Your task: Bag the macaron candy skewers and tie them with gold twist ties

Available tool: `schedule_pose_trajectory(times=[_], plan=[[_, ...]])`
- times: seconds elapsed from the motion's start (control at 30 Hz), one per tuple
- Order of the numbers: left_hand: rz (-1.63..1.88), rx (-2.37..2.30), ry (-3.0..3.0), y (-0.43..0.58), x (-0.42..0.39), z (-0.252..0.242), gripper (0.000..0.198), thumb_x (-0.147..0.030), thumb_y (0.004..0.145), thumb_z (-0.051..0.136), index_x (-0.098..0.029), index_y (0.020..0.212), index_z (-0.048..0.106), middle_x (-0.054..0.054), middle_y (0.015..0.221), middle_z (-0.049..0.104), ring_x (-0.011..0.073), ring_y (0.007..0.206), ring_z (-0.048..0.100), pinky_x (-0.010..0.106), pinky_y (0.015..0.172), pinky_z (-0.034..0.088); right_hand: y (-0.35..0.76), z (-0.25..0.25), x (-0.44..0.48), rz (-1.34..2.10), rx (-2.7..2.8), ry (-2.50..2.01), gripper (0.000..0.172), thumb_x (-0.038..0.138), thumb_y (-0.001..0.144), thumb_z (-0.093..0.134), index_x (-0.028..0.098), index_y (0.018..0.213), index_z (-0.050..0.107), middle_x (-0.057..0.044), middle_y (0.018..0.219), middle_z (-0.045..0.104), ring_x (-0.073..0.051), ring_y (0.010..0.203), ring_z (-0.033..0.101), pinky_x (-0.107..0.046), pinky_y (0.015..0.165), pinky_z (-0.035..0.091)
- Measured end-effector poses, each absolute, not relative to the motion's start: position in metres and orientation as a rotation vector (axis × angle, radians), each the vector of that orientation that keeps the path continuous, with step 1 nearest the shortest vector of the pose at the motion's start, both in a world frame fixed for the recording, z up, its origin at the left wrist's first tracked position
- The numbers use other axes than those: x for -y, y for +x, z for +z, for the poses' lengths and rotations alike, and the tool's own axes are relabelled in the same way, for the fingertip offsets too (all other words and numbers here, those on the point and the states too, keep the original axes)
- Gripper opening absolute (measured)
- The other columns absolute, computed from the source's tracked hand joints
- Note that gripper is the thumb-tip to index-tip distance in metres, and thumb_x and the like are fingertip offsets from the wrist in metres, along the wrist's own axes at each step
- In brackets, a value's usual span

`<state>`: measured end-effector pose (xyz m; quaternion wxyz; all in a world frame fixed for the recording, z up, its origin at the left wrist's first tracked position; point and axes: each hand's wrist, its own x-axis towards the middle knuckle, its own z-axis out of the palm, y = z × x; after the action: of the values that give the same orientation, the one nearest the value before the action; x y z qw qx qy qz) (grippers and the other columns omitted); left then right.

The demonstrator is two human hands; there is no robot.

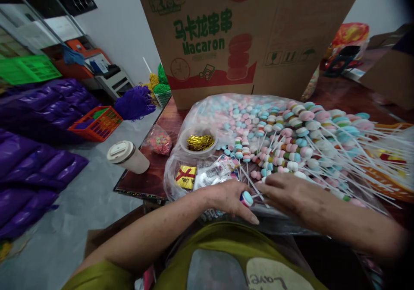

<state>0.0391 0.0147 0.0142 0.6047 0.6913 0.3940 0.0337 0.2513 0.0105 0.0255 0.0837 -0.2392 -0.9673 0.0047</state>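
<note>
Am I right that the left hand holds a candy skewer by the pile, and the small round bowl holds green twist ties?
Not quite. In the head view, the bowl holds gold twist ties, not green. The left hand does hold a candy skewer by the pile.

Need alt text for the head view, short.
A person's left hand holds a pastel macaron candy skewer while the right hand rests on a pile of pastel candy skewers spread on clear plastic, with a brown "Macaron" cardboard box behind.

Glossy clear plastic sheet (200, 113) covers the polished wooden table (147, 178); matt cardboard box (258, 31); shiny gold foil twist ties (199, 142).
</note>
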Motion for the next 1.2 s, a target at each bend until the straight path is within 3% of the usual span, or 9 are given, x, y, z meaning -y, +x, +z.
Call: schedule_pose_trajectory(times=[0.23,0.37,0.43,0.6,0.73,0.87,0.97,1.07,1.2], plan=[[0.111,-1.032,1.874,0.051,-0.013,0.000,0.051,-0.033,0.053,0.077,-0.014,0.098,0.059,0.002,0.081,0.060,0.0160,0.070,0.055,0.023,0.058,0.041,0.230,0.009,-0.009,0.137,2.898,-0.799,0.013,0.009,0.072,0.052,0.019,0.071,0.060,-0.003,0.068,0.061,-0.016,0.065,0.051,-0.032,0.064,0.025],[0.324,-0.958,1.650,0.033,-0.020,0.007,0.075,-0.035,0.057,0.076,-0.018,0.123,0.045,0.006,0.099,0.060,0.0171,0.082,0.057,0.022,0.062,0.044,0.223,-0.007,-0.015,0.183,2.864,-0.830,0.012,0.014,0.077,0.051,0.018,0.076,0.062,-0.005,0.073,0.062,-0.017,0.068,0.052,-0.031,0.062,0.025],[0.321,-0.961,1.527,0.010,-0.026,0.015,0.069,-0.039,0.067,0.069,-0.021,0.127,0.040,0.007,0.108,0.058,0.0164,0.085,0.056,0.022,0.060,0.044,0.230,-0.006,-0.022,0.145,2.820,-0.827,0.019,0.011,0.082,0.044,0.017,0.081,0.061,-0.006,0.075,0.061,-0.017,0.068,0.051,-0.030,0.061,0.025],[0.065,-0.761,1.465,-0.021,-0.025,0.016,0.036,-0.035,0.066,0.071,-0.016,0.094,0.059,-0.002,0.078,0.059,0.0115,0.070,0.054,0.022,0.065,0.044,0.241,0.016,-0.032,0.013,2.775,-0.713,0.025,0.006,0.083,0.038,0.016,0.086,0.061,-0.005,0.068,0.058,-0.016,0.063,0.047,-0.030,0.062,0.026],[0.069,-0.871,1.322,-0.006,-0.012,0.003,0.043,-0.040,0.062,0.073,-0.016,0.093,0.057,-0.007,0.060,0.051,0.0072,0.047,0.044,0.020,0.048,0.039,0.230,0.026,-0.029,0.069,2.828,-0.685,0.024,0.005,0.082,0.039,0.017,0.080,0.060,-0.004,0.067,0.058,-0.016,0.062,0.046,-0.029,0.062,0.026],[0.060,-0.977,1.394,0.005,-0.007,0.004,0.047,-0.045,0.060,0.073,-0.016,0.094,0.059,-0.008,0.052,0.047,0.0071,0.043,0.040,0.020,0.045,0.034,0.213,0.016,-0.025,0.277,2.893,-0.654,0.019,0.008,0.082,0.043,0.016,0.077,0.059,-0.005,0.069,0.057,-0.016,0.062,0.046,-0.028,0.058,0.027],[0.163,-0.963,1.390,-0.003,-0.007,0.012,0.046,-0.045,0.061,0.072,-0.017,0.095,0.060,-0.007,0.059,0.052,0.0068,0.049,0.044,0.019,0.049,0.035,0.209,0.012,-0.027,0.369,2.861,-0.681,0.019,0.011,0.084,0.042,0.016,0.079,0.059,-0.005,0.072,0.057,-0.016,0.066,0.049,-0.027,0.060,0.032],[0.324,-0.945,1.342,-0.017,-0.009,0.019,0.037,-0.045,0.074,0.060,-0.016,0.096,0.062,-0.003,0.069,0.055,0.0058,0.056,0.044,0.016,0.050,0.034,0.209,0.019,-0.032,0.403,2.762,-0.648,0.021,0.014,0.087,0.038,0.014,0.093,0.058,-0.007,0.079,0.060,-0.017,0.072,0.053,-0.027,0.064,0.038],[0.350,-1.057,1.357,-0.020,-0.007,0.014,0.032,-0.041,0.077,0.055,-0.014,0.089,0.066,-0.004,0.059,0.050,0.0071,0.050,0.044,0.017,0.046,0.034,0.196,0.027,-0.028,0.413,2.670,-0.565,0.040,0.008,0.084,0.037,0.014,0.123,0.044,-0.010,0.091,0.063,-0.017,0.078,0.056,-0.028,0.069,0.042]])
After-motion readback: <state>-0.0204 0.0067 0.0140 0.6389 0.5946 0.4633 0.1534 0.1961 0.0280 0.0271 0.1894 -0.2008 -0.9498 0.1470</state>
